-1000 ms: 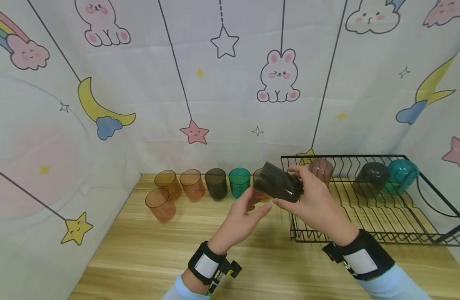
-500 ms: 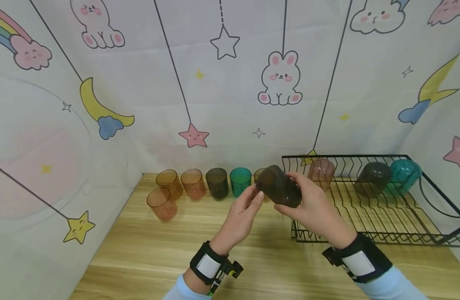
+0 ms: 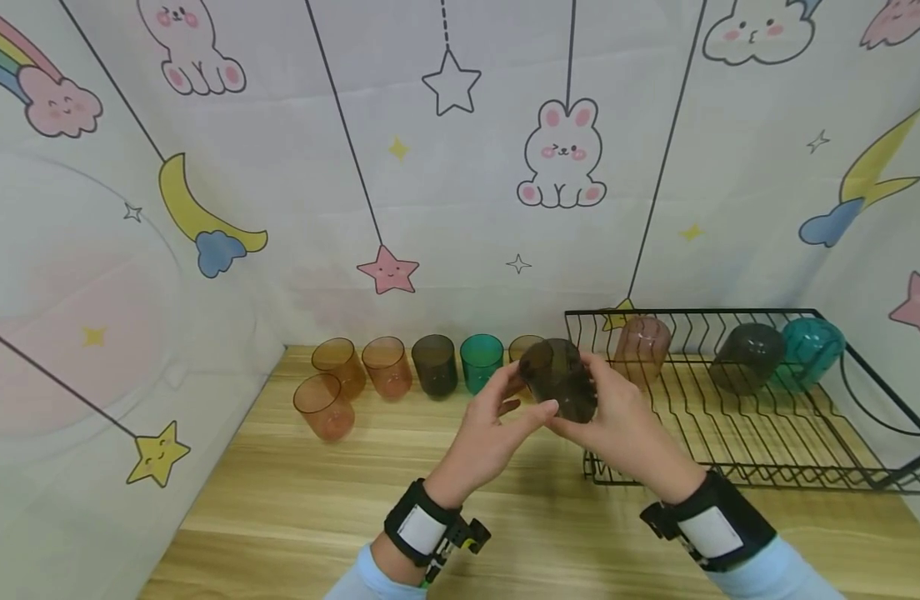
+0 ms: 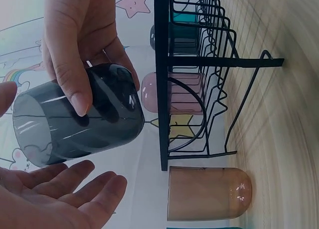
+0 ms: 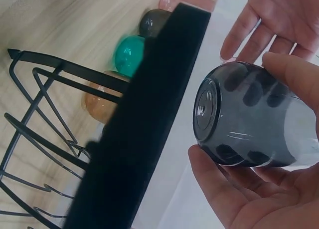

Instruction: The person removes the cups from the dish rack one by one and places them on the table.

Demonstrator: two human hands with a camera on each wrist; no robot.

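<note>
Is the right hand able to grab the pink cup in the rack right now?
Probably not: the right hand is full, gripping a dark cup, even though the pink cup looks close by.

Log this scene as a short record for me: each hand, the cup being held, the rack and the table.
Right hand: grips smoky cup
Cup pose: tilted, held in the air
Left hand: loosely open beside the cup's mouth, contact unclear
Rack: black wire, holding pink cup, dark cup, teal cup
Table: row of five upright cups, peach cup in front
</note>
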